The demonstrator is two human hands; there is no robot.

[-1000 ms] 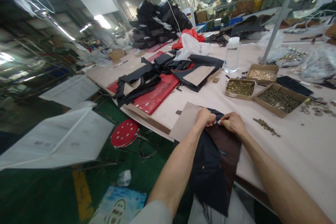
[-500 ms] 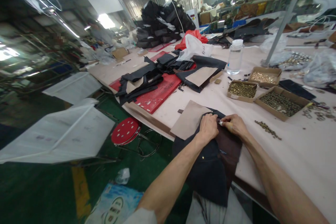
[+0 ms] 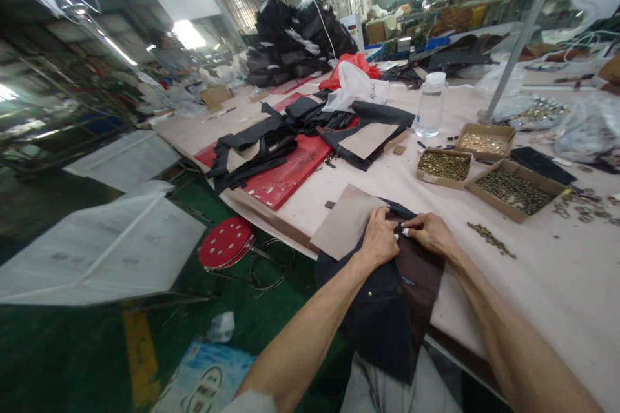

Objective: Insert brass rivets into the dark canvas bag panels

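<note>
A dark fabric piece (image 3: pixel 378 329) with a brown lining (image 3: pixel 420 277) hangs over the table's front edge onto my lap. My left hand (image 3: pixel 380 237) grips its upper part, fingers bent over the cloth. Close beside it, my right hand (image 3: pixel 431 232) is closed in a pinch at the brown side; what lies between its fingertips is too small to make out. White wrapping shows on fingertips of both hands. Under the cloth's left side lies a beige board (image 3: pixel 345 222). A small brass-coloured stud (image 3: pixel 371 293) sits on the dark cloth.
Cardboard trays of small metal parts (image 3: pixel 443 166) stand to the right, near a loose row of brass pieces (image 3: pixel 491 239). Beyond are a clear bottle (image 3: pixel 430 110) and a red board (image 3: pixel 290 171) bearing black cut pieces. A red stool (image 3: pixel 227 242) stands left of the table.
My left hand has shifted from a pinch beside the right fingertips to a broader grip lower on the cloth. My right hand stays pinched in nearly the same place.
</note>
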